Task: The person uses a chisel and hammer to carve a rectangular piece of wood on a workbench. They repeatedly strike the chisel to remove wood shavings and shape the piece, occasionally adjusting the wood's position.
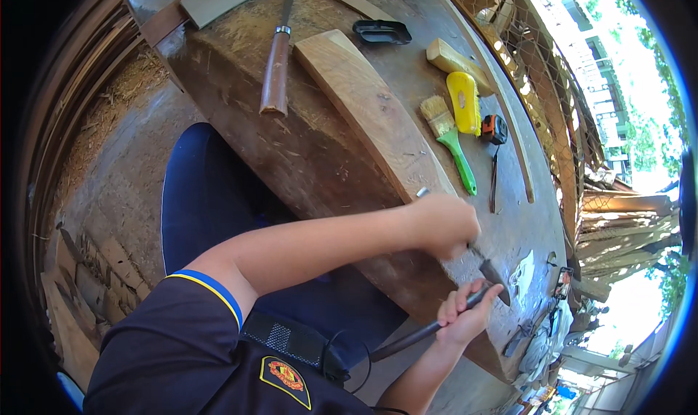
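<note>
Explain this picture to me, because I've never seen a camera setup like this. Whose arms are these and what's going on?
There's no machine here: these are a person's own bare hands. The single picture comes from a wide fisheye camera worn on their head, looking down, so straight edges bend near the rim.

The right hand grips a dark-handled tool near its metal head. The left hand is a fist around something mostly hidden; a metal end pokes out.

On the workbench lie a thick wooden board, a tool with a brown wooden handle, a black tray, a green-handled brush, a yellow object and an orange-and-black tape measure.
</note>
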Tool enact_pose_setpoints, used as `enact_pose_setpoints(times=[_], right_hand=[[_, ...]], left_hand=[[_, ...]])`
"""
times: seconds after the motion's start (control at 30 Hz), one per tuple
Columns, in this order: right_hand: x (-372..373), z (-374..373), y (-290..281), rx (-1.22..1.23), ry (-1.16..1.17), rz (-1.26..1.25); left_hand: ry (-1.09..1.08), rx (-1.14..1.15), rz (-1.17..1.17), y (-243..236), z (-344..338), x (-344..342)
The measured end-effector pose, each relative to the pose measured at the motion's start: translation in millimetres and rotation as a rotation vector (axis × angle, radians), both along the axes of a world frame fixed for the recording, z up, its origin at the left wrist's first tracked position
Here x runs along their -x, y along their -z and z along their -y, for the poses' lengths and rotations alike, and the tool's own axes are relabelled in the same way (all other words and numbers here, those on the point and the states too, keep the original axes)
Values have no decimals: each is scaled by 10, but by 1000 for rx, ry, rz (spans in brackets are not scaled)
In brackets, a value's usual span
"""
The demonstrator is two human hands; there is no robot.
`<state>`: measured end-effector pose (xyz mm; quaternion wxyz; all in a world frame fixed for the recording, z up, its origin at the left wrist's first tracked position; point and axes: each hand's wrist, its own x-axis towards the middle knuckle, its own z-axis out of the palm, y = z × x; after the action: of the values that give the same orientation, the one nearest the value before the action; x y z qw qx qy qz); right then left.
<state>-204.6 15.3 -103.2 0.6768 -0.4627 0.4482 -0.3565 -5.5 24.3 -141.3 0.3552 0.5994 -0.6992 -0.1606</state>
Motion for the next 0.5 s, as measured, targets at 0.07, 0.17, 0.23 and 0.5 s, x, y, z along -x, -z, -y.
enact_pose_setpoints(times=[0.07,0.17,0.23,0.5], right_hand=[[-35,-45,4,-13,-54,-28],[50,59,-24,4,58,43],[20,87,-27,22,180,98],[78,155,-70,76,217,122]], left_hand=[[-3,83,-65,-31,-76,-89],[13,158,-72,9,-78,-73],[20,143,-56,16,-84,-75],[8,154,-78,2,-137,-132]])
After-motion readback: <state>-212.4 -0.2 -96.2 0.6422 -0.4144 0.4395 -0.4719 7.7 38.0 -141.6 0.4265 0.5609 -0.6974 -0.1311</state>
